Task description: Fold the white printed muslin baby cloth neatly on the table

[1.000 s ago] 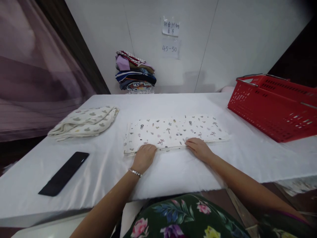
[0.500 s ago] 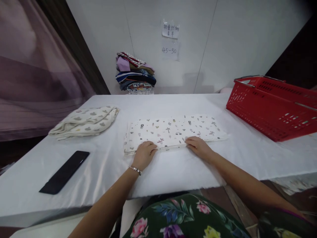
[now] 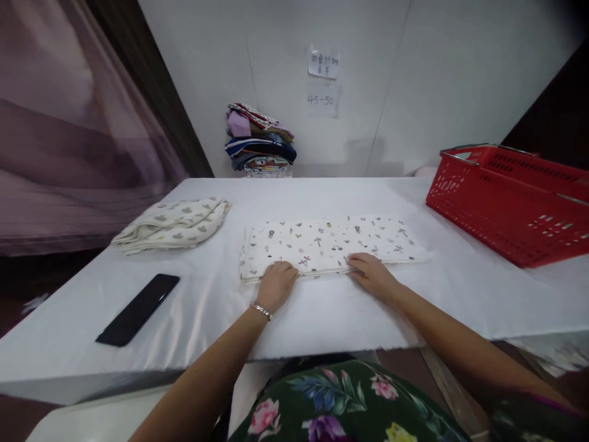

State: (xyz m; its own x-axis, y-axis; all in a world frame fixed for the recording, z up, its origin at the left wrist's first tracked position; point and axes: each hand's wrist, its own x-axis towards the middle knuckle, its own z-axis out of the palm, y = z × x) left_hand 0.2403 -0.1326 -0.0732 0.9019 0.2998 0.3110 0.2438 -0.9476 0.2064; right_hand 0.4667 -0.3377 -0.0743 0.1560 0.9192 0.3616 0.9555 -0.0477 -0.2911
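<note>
A white cloth (image 3: pixel 331 242) printed with small palm trees and other little figures lies folded into a long flat strip across the middle of the table. At its front edge, left of centre, my left hand (image 3: pixel 278 283) grips the layers with bent fingers; a silver bracelet circles that wrist. My right hand (image 3: pixel 373 275) holds the same edge farther right, fingertips on top of the fabric. Both thumbs are mostly hidden. To the left lies another folded cloth (image 3: pixel 177 224), cream with grey cloud-like shapes.
A black phone-like slab (image 3: pixel 138 310) lies on the white-covered table (image 3: pixel 317 325) at the front left. On the right stands a red plastic basket (image 3: pixel 510 209) with metal handles. A stack of folded fabrics (image 3: pixel 261 144) rises at the back, near paper signs (image 3: pixel 323 83) on the wall.
The camera view has shifted slightly, so the whole scene sits a little farther right. Both hands keep their places on the front edge of the printed cloth.
</note>
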